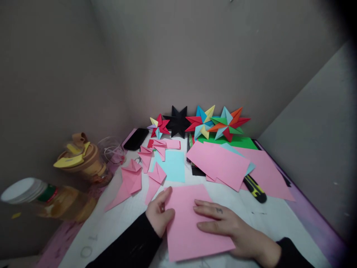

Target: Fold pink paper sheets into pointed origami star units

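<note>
Toward the near side of the counter, a pink sheet lies under the person's two hands. The left hand is at its left edge, thumb over the paper; whether that grip pinches the sheet I cannot tell, since the underside is hidden. The right hand rests flat across the right part, fingers stretched out and grasping nothing. The step in hand looks like steadying or smoothing the paper. The next move seems to call for even pressure and a true edge, clear of the folded pink piece just beyond. More pink sheets lie behind the right hand.
</note>
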Demonstrator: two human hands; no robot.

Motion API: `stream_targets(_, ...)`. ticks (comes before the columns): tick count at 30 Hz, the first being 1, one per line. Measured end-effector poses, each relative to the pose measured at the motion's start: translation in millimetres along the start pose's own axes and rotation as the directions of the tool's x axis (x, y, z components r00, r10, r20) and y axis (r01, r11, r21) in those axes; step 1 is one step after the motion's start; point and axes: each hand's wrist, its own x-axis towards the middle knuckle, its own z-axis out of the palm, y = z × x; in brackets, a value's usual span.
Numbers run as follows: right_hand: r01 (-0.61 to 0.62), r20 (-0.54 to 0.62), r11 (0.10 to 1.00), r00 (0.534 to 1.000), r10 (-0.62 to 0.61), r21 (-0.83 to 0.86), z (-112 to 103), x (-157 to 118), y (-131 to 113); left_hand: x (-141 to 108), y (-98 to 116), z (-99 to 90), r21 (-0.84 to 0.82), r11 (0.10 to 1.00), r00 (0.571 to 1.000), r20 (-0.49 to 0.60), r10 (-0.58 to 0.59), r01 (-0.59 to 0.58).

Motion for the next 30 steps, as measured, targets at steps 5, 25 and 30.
stream_targets(5, -0.022, 0.011, 1.0, 1.0, 0.022, 0.021, 1, -1, -1, -7, 4, 5.5, 0.01, 1.0, 0.996, 0.08, -0.025, 0.024)
stream_targets(25, -0.079, -0.164, 0.992, 0.982, 0.094, 0.096, 0, 0, 0, -8, 22, 6.4, -0.012, 0.999, 0.999, 0.022, 0.036, -0.036)
stream_targets(30, -0.214, -0.341, 0.951, 0.897, 0.281, 0.221, 1, -1, 1, -8, 36, 3.8, 0.125, 0.99, 0.998, -0.002, 0.058, -0.058)
